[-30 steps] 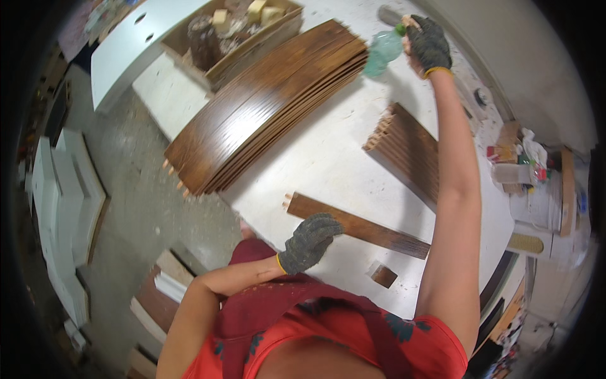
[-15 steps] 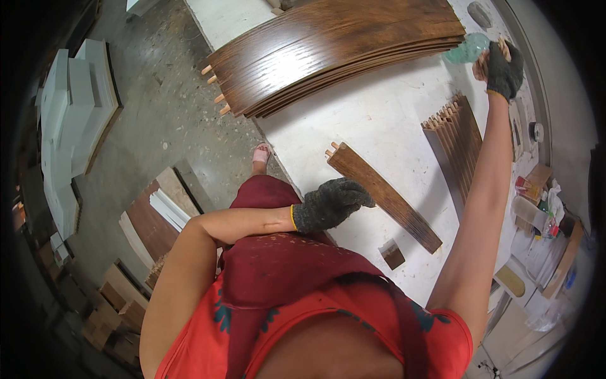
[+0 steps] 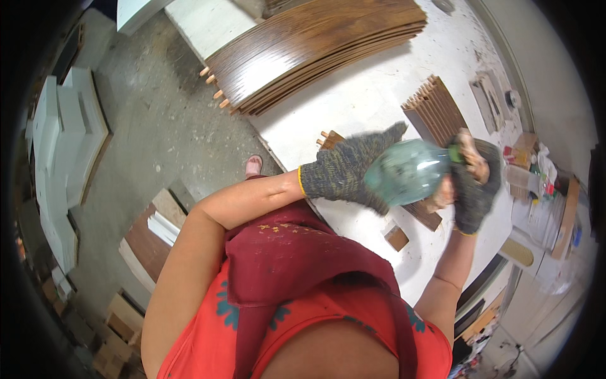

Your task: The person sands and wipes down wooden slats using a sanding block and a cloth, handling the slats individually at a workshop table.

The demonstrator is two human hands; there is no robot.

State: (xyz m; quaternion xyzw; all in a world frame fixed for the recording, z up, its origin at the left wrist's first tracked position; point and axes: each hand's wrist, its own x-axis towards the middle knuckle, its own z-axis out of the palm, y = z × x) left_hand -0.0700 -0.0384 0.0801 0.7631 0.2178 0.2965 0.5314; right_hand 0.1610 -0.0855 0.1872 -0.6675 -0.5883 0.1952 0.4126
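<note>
My right hand (image 3: 476, 186), in a dark grey knit glove, is closed round the green neck end of a clear greenish plastic bottle (image 3: 410, 172). Pale patches show at its fingers; whether these are bare fingertips or a rag I cannot tell. My left hand (image 3: 350, 165), gloved alike with a yellow cuff, spreads its thumb and fingers at the bottle's rounded end. Whether it touches the bottle is unclear. Beneath both hands lies a brown wooden slat (image 3: 329, 139) with dowels at one end, mostly hidden. A small wooden block (image 3: 396, 239) sits nearby on the white tabletop (image 3: 297, 120).
A stack of wide curved brown boards (image 3: 315, 50) with dowels occupies the far table. Beyond my hands stands a row of narrow slats (image 3: 437, 110). Clutter and a plastic container (image 3: 527, 177) are at the right; pale panels (image 3: 66, 139) stand on the floor at left.
My right hand has brought the bottle from the far right back over the slat. My left hand has reached rightward, its fingers now spread at the bottle. The view has shifted slightly.
</note>
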